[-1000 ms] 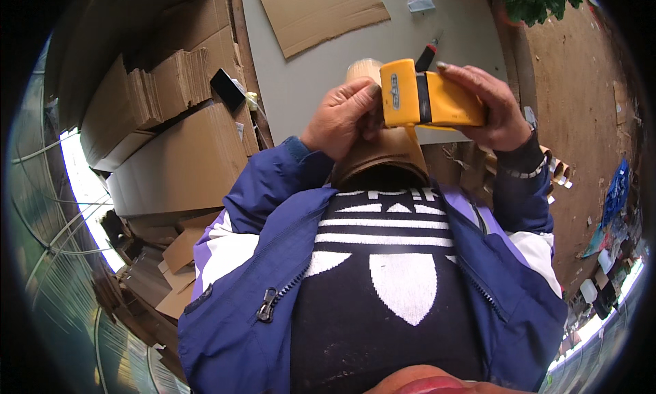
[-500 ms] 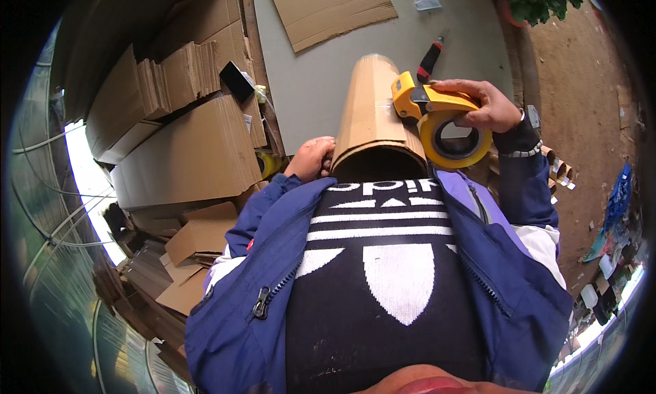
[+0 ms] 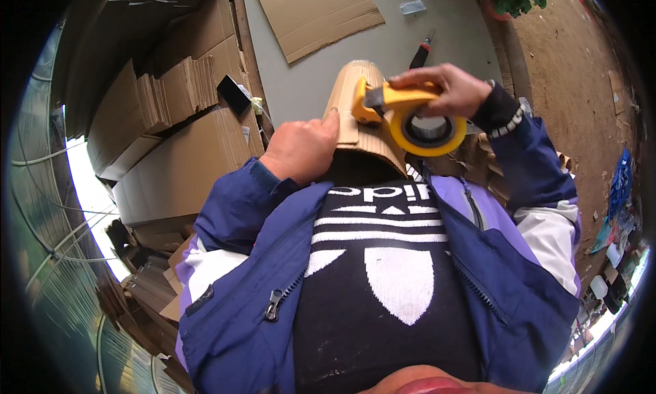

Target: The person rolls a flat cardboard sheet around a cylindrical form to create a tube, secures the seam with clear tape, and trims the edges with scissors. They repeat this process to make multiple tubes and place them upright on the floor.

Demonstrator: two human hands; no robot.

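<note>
Cardboard tube at the near side of the bench, open end facing the wearer's chest. Tape dispenser, yellow, head against the tube's upper surface. Right hand clasps the dispenser's body. Left hand curled at the tube's left side, thumb along it; fingertips hidden, cannot tell whether pinching. Beyond: red-and-black-handled tool, cardboard sheet.
</note>
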